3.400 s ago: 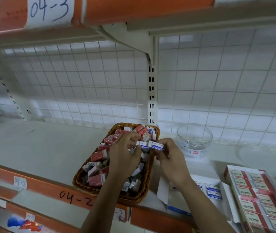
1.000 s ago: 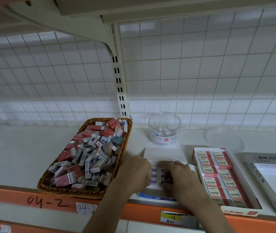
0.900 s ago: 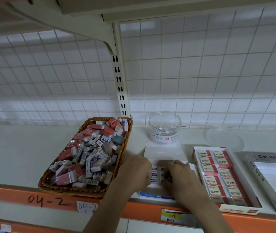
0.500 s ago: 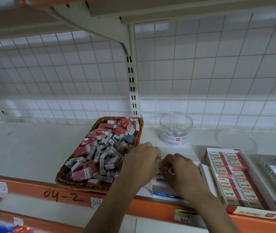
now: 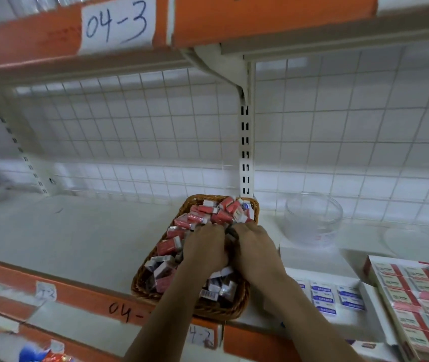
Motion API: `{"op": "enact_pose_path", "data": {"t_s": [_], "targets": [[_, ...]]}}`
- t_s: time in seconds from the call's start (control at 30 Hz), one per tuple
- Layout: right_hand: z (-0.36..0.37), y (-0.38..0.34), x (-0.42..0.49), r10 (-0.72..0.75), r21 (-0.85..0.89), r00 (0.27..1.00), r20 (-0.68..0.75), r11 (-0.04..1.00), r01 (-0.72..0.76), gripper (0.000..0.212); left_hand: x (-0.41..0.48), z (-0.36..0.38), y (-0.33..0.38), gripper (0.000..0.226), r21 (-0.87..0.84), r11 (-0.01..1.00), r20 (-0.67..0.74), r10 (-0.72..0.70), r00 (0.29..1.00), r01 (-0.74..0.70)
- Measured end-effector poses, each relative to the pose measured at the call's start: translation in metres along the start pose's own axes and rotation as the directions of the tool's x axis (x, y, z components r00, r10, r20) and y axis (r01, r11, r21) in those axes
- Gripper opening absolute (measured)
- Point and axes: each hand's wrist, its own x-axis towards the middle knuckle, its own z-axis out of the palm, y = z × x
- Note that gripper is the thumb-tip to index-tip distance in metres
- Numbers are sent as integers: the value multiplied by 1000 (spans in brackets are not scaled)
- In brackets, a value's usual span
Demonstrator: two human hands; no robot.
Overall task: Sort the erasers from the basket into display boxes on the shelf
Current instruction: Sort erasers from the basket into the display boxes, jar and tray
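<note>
A wicker basket (image 5: 140, 282) at the shelf's front edge is heaped with several small erasers (image 5: 200, 218) in red and in white-blue sleeves. My left hand (image 5: 205, 246) and my right hand (image 5: 255, 246) are side by side over the middle of the pile, knuckles up, fingers curled down among the erasers. Their fingertips are buried, so a hold on any eraser is hidden. To the right lies a white display box (image 5: 310, 257) with blue-labelled erasers (image 5: 323, 296) in rows. Further right is a red display box (image 5: 369, 267) packed with red-striped erasers.
A clear round jar (image 5: 312, 218) stands behind the white box, its lid (image 5: 417, 239) lying flat to the right. A slotted upright (image 5: 245, 152) and a wire grid back the shelf. The shelf above carries an orange strip labelled 04-3 (image 5: 116, 22).
Both hands have left the white display box and moved left and back into the basket. The camera has swung left and tilted up with them.
</note>
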Motion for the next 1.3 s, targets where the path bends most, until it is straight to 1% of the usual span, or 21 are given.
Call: {"op": "enact_pose_path", "data": {"t_s": [0.1, 0.23, 0.33, 0.5, 0.63, 0.8, 0.9, 1.0, 1.13, 1.2, 1.3], "targets": [[9, 2, 12, 56, -96, 997, 45, 994, -51, 20, 5, 3, -3, 29, -36, 999, -35, 1, 999, -3], [12, 3, 22, 94, -85, 995, 35, 992, -90, 23, 4, 8, -6, 20, -127, 992, -105, -9, 994, -4], [15, 6, 22, 117, -48, 993, 6, 992, -116, 23, 0, 9, -8, 17, -161, 987, -167, -5, 986, -23], [11, 9, 13, 142, 111, 989, -36, 984, -137, 22, -3, 11, -8, 21, -192, 981, -248, -32, 968, -16], [11, 13, 7, 155, 253, 986, -68, 958, -133, 25, -9, 5, -2, 18, -139, 990, -292, -28, 956, -13], [2, 16, 1, 183, 393, 978, -103, 910, -129, 28, -14, -2, 3, 18, -74, 996, -275, 30, 961, -53], [-4, 21, -2, 249, 486, 958, -140, 860, -153, 28, -14, -3, 4, 16, -46, 997, -234, 52, 971, -65], [-10, 29, -10, 331, 577, 935, -129, 791, -201, 29, -13, -3, 4, 18, -19, 995, -196, 95, 976, -100], [-21, 41, -26, 382, 596, 923, -50, 753, -279, 34, -9, -7, 6, 16, -93, 993, -100, 69, 993, -78], [-26, 46, -34, 406, 616, 914, -23, 726, -307, 33, -10, -7, 7, 16, -124, 990, -108, 58, 992, -72], [-33, 54, -45, 439, 638, 899, -1, 692, -337, 27, -14, -5, 9, 14, -172, 983, -137, 43, 990, -66]]}}
